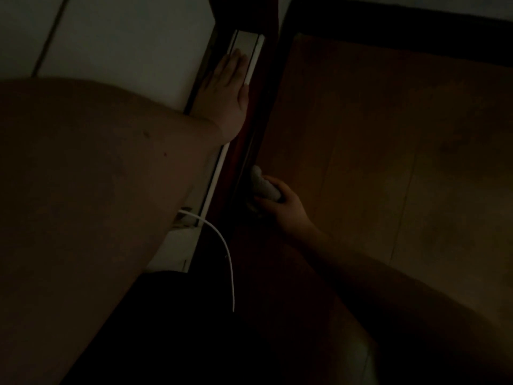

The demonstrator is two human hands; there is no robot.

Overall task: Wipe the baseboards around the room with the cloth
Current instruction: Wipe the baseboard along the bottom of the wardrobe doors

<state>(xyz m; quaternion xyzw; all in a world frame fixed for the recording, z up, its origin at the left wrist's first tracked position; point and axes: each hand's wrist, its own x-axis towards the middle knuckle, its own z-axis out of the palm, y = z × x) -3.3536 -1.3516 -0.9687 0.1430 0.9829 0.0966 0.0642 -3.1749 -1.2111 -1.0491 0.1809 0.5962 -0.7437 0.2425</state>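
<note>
The room is very dark. My left hand lies flat with straight fingers against a pale vertical surface beside a dark reddish wooden frame. Lower down, my right hand grips a bunched pale cloth and holds it against the dark baseboard strip where it meets the floor. My left forearm fills the left half of the view and hides the wall behind it.
A brown wooden floor spreads to the right, bordered by a dark band at the top. A white cable curves down from a wall socket just left of the baseboard. White wall panels stand at upper left.
</note>
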